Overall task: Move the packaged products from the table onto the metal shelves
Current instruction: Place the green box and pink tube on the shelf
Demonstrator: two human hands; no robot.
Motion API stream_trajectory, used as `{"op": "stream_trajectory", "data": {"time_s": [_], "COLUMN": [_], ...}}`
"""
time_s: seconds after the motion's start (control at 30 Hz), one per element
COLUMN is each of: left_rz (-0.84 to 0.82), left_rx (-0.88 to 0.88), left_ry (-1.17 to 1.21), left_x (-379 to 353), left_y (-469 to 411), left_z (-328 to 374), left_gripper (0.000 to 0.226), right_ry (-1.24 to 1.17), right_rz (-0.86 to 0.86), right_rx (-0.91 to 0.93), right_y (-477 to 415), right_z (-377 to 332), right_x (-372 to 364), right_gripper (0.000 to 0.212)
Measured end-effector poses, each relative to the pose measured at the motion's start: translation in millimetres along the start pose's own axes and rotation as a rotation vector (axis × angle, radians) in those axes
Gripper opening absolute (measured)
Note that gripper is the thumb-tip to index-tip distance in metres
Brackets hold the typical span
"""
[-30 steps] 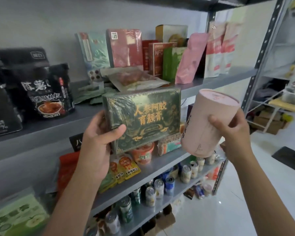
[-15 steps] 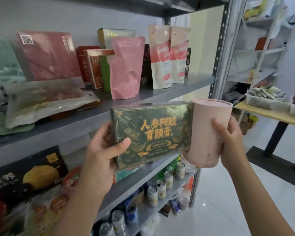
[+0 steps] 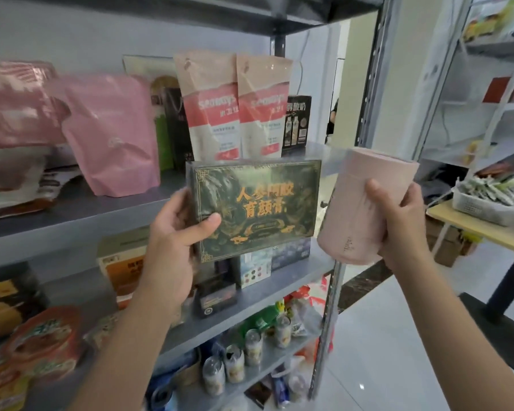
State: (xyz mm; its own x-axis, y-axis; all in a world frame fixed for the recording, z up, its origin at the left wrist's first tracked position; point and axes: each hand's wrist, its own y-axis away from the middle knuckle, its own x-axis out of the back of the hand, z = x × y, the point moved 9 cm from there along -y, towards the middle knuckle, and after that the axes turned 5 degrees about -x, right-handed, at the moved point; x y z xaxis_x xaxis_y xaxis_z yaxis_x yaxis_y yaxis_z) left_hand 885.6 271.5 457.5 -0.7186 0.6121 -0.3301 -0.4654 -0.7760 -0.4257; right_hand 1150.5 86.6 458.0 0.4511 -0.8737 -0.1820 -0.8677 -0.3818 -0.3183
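My left hand (image 3: 175, 229) grips the left edge of a dark green box with gold lettering (image 3: 258, 206), held upright in front of the grey metal shelf (image 3: 80, 215). My right hand (image 3: 398, 223) wraps around a pale pink cylindrical canister (image 3: 356, 203), tilted slightly, just right of the box near the shelf's right upright (image 3: 368, 84). Both items hover at the height of the upper shelf's front edge.
On the upper shelf stand a pink pouch (image 3: 113, 134), two beige-and-red pouches (image 3: 235, 105) and a black carton (image 3: 297, 120). Lower shelves hold boxes, bowls and several cans (image 3: 250, 348). A wooden table (image 3: 481, 229) with a tray of sachets (image 3: 493, 197) stands at right.
The view has swung right along the shelf toward its right end. Both hands carried the green box and pink canister along; the canister now sits a little apart from the box.
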Motion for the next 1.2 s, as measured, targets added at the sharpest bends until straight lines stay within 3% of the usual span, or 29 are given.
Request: {"op": "stream_trajectory", "data": {"time_s": [0.2,0.43,0.57,0.63,0.77,0.83,0.93,1.07,1.2], "left_rz": [0.081,0.064,0.056,0.062,0.097,0.15,0.208,0.282,0.318], "left_rx": [-0.146,-0.26,-0.241,-0.237,-0.252,-0.278,-0.319,-0.346,-0.377], "left_ry": [-0.036,-0.118,-0.158,-0.203,-0.302,-0.387,-0.506,-0.614,-0.662], "left_x": [-12,-32,-41,-40,-32,-33,-37,-39,-45], "left_y": [-71,-142,-162,-167,-164,-160,-159,-155,-150], "left_z": [3,-14,-31,-35,-41,-43,-43,-41,-38], "left_gripper": [0.06,0.05,0.049,0.049,0.057,0.054,0.043,0.041,0.045], "right_ry": [-0.024,-0.036,0.071,0.101,0.097,0.124,0.241,0.146,0.248], "right_rz": [0.018,0.003,-0.075,-0.205,-0.684,-0.691,-0.602,-0.872,-0.666], "right_rx": [0.094,0.204,0.181,0.151,-0.007,-0.03,0.086,-0.003,0.147], "right_y": [-108,-219,-250,-258,-259,-263,-267,-260,-261], "right_z": [-15,-12,15,25,52,61,62,72,63], "right_x": [-33,-86,-103,-106,-102,-96,-98,-107,-112], "right_gripper": [0.064,0.091,0.081,0.077,0.082,0.09,0.108,0.111,0.118]}}
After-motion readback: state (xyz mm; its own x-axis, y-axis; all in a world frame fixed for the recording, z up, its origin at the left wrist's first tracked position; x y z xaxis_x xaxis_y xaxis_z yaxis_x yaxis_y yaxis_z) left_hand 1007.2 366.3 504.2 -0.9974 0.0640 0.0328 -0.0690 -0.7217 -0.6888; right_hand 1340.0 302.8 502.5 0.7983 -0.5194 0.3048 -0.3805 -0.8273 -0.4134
